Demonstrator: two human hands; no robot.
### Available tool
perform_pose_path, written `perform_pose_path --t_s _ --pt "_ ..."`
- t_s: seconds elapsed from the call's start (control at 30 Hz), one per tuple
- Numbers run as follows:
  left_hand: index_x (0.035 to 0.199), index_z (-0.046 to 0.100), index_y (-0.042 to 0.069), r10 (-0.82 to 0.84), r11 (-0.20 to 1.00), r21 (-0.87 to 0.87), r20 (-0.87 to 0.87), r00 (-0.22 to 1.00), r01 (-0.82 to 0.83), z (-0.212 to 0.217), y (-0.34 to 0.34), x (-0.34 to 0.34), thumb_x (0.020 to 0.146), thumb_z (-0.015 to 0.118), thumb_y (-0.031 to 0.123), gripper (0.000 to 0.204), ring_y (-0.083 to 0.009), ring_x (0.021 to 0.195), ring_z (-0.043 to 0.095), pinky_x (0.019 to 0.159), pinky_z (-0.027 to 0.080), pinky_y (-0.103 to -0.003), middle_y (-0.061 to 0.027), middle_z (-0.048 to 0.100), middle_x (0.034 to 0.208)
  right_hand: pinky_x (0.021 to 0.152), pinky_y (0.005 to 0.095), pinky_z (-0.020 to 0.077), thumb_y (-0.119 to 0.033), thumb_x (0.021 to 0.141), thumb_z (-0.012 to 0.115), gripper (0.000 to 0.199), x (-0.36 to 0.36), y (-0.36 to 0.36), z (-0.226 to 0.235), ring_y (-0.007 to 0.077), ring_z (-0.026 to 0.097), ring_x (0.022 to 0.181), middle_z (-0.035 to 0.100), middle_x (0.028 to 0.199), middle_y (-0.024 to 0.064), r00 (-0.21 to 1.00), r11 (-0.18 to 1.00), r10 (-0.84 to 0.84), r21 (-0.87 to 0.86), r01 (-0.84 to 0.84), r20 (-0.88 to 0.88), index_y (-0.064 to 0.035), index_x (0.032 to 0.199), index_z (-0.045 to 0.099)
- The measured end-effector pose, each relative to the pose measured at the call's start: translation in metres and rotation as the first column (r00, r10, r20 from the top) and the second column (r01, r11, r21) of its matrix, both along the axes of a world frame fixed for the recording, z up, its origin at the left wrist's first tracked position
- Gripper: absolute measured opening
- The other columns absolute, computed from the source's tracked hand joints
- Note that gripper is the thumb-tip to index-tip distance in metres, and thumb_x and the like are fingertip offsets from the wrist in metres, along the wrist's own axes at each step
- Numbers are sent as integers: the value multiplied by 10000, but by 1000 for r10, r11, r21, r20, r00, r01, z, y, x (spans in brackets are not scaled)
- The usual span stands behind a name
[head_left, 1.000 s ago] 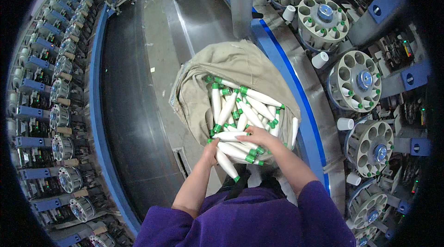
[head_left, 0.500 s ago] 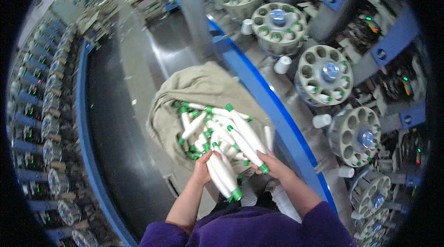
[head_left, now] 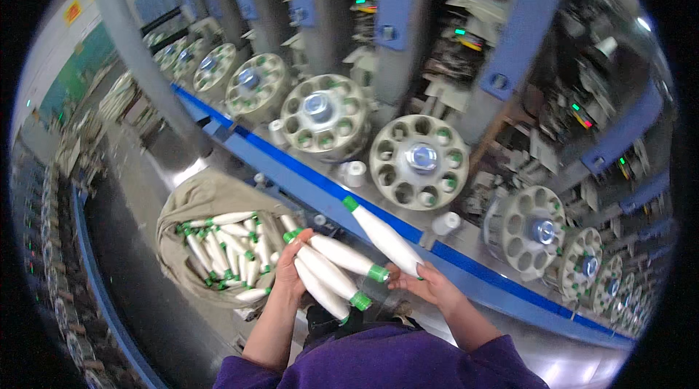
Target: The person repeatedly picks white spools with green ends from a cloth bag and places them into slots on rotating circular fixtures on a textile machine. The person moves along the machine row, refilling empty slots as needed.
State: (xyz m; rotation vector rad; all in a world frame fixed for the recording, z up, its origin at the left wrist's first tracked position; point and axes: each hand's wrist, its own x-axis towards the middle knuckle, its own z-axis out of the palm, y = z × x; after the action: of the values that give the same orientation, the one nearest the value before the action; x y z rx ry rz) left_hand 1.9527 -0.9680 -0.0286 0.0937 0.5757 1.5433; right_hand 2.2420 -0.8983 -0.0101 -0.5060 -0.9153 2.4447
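Observation:
My left hand (head_left: 290, 265) is closed round the upper ends of several white yarn bobbins (head_left: 325, 274) with green tube ends, which fan out toward the lower right. In my right hand (head_left: 429, 285) is one more yarn bobbin (head_left: 384, 234), gripped near its lower end, its green tip pointing up and left toward the machine. The fingertips of that hand are close to the green end of a bobbin in the left bunch; whether they touch it I cannot tell. Left of my hands, an open beige cloth sack (head_left: 191, 207) holds many more such bobbins.
A winding machine runs along the front and right, with a blue rail (head_left: 328, 199) at its edge. Above it stand round magazines (head_left: 420, 163) with pockets, some holding green-tipped bobbins. White cones (head_left: 445, 224) sit between magazines. At left lies a dark aisle floor (head_left: 149, 301).
My view has turned right, so the sack now lies farther left. Both hands have come away from above the sack toward the machine, and the right-hand bobbin has been lifted toward the rail.

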Motion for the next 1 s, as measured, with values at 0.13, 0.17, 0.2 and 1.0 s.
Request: perform_pose_path --t_s 0.13,0.17,0.2,1.0 --pt "1098 547 52 -21 978 -208 -146 989 -10 -9 10 101 766 637 190 370 -286 922 579 843 488 -457 -132 583 995 797 422 466 -480 871 508 686 106 -8 34 257 558 977 466 1262 162 992 997 25 76 -16 -121 -74 1377 284" --pt "1106 541 50 -76 977 -204 -77 994 59 -9 15 123 759 640 176 383 -285 931 575 845 488 -457 -133 579 1005 729 402 480 -505 877 482 670 128 1 41 245 574 909 501 1205 151 990 998 -41 44 47 -133 -98 1374 292" --pt "1114 535 47 -134 977 -165 4 991 133 -9 18 140 752 644 163 396 -285 940 572 848 487 -458 -135 575 1014 661 382 495 -531 883 455 656 150 5 47 233 591 841 536 1148 140 982 995 -101 -15 100 -157 -122 1371 301" --pt "1139 557 1 -177 984 -82 -540 823 158 50 85 288 764 641 121 403 -231 915 587 816 495 -378 -130 584 1045 406 203 284 -335 945 451 246 332 100 54 52 335 468 375 620 -54 530 502 -848 309 808 -7 -133 805 443"
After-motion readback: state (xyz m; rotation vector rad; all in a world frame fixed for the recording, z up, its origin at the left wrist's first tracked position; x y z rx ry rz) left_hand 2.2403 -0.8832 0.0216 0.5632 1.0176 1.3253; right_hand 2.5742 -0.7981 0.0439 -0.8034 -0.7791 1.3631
